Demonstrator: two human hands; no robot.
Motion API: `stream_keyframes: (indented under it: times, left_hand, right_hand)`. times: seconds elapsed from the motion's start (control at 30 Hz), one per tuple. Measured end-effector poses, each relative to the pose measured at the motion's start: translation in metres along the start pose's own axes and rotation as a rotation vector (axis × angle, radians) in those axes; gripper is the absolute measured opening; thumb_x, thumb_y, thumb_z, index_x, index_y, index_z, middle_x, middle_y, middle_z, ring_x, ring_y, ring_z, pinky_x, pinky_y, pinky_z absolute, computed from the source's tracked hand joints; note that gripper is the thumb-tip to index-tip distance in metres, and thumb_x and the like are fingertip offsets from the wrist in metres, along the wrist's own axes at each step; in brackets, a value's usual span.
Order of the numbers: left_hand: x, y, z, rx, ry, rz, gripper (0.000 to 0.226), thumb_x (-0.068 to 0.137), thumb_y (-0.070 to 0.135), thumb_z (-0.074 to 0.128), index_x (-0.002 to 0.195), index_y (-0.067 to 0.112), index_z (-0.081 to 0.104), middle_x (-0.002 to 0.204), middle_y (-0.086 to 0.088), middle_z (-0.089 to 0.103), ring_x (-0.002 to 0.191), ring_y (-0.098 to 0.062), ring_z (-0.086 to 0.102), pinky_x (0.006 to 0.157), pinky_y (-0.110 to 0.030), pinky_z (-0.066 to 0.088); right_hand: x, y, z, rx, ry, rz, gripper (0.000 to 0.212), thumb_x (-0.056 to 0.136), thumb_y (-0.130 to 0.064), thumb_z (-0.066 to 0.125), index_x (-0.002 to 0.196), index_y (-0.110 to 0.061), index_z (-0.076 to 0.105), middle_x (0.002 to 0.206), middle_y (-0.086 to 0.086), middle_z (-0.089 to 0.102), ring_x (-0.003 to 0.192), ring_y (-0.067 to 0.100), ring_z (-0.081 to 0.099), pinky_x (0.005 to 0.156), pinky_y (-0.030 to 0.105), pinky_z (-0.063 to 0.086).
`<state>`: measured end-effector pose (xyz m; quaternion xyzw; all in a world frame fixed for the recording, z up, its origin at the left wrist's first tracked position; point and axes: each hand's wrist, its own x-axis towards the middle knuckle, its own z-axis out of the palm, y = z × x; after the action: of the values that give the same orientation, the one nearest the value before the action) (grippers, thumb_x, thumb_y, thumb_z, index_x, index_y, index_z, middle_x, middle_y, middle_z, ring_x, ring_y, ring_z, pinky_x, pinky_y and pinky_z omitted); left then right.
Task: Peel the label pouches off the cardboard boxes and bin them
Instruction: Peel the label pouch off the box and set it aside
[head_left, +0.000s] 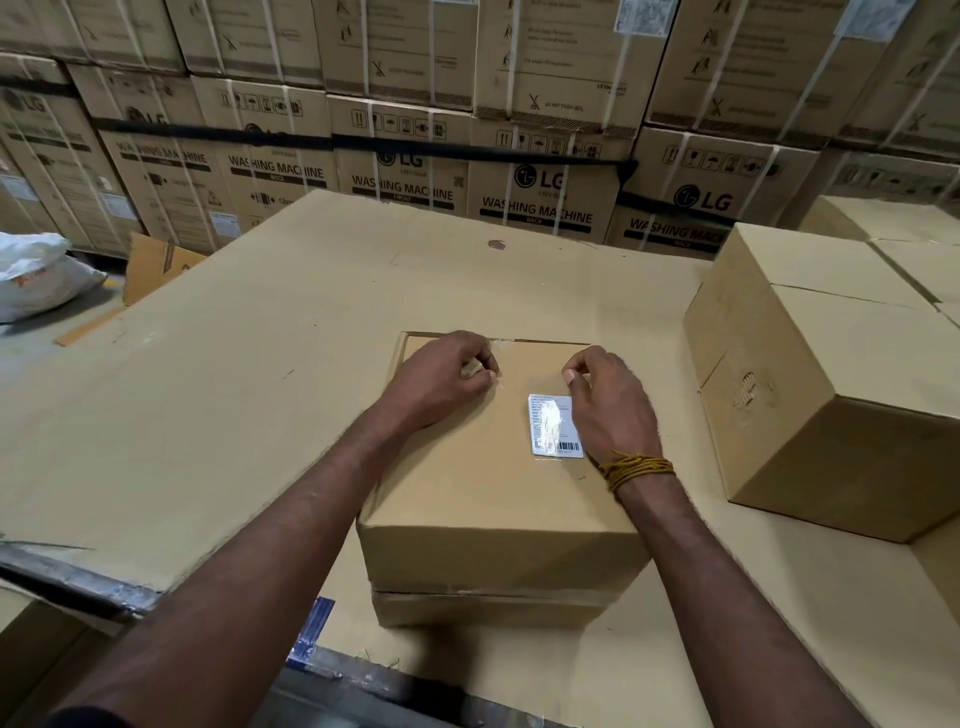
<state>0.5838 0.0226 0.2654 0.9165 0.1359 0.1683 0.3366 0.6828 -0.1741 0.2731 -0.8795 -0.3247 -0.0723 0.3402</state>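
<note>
We see a glossy rectangular label pouch (555, 426) stuck flat on top of the matte cardboard box (493, 488). Our right hand (608, 402) rests beside it, fingers curled, holding nothing we can make out. Our left hand (441, 376) pinches thin clear film (497, 347).

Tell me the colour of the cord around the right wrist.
Mustard yellow cord, wound in several loops; the head view shows it.

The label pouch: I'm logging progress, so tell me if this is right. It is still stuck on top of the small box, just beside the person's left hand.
Not quite. The head view shows the label pouch still stuck on top of the small box, but beside the right hand, not the left hand.
</note>
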Motion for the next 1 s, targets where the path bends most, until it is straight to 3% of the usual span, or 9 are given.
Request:
stream_keyframes:
  times: [0.17,0.37,0.63,0.83,1.0]
  left_hand:
    - [-0.002,0.005,-0.002,0.017,0.006,0.022,0.009,0.084,0.037,0.060,0.086,0.030,0.066,0.107,0.012,0.066,0.099,-0.009,0.060,0.088,-0.043,0.050]
    - [-0.007,0.015,-0.003,-0.135,-0.039,0.058,0.024,0.093,0.044,0.062,0.095,0.022,0.071,0.102,0.014,0.071,0.101,-0.008,0.064,0.094,-0.042,0.051]
    - [-0.019,0.044,0.003,-0.346,-0.208,-0.011,0.019,0.094,0.038,0.067,0.103,0.022,0.073,0.101,0.018,0.071,0.087,0.006,0.061,0.078,-0.013,0.041]
    - [-0.024,0.057,0.008,-0.511,-0.260,-0.098,0.024,0.093,0.031,0.071,0.102,0.009,0.071,0.083,0.009,0.071,0.067,-0.009,0.054,0.060,-0.018,0.041]
    - [-0.027,0.060,0.014,-0.506,-0.249,-0.118,0.020,0.091,0.030,0.072,0.094,0.009,0.073,0.092,-0.004,0.077,0.078,-0.019,0.066,0.074,-0.034,0.046]
  right_hand:
    - [0.000,0.001,-0.002,0.070,0.005,0.019,0.007,0.102,-0.024,0.045,0.098,-0.025,0.051,0.076,0.000,0.062,0.071,0.026,0.061,0.061,0.039,0.048]
    - [-0.002,0.001,-0.005,0.168,0.059,-0.042,0.005,0.102,-0.024,0.049,0.102,-0.023,0.053,0.072,-0.004,0.056,0.066,0.018,0.057,0.057,0.035,0.044]
    - [-0.004,0.003,-0.008,0.185,0.151,-0.137,0.004,0.102,-0.021,0.049,0.103,-0.022,0.053,0.068,0.003,0.056,0.064,0.025,0.060,0.048,0.034,0.038]
    - [-0.006,0.002,-0.009,0.206,0.196,-0.164,0.004,0.102,-0.021,0.050,0.104,-0.021,0.054,0.070,0.001,0.058,0.062,0.022,0.057,0.051,0.040,0.045]
    - [-0.006,0.002,-0.008,0.209,0.196,-0.177,0.006,0.102,-0.020,0.050,0.106,-0.021,0.055,0.068,0.000,0.057,0.059,0.019,0.055,0.050,0.038,0.045]
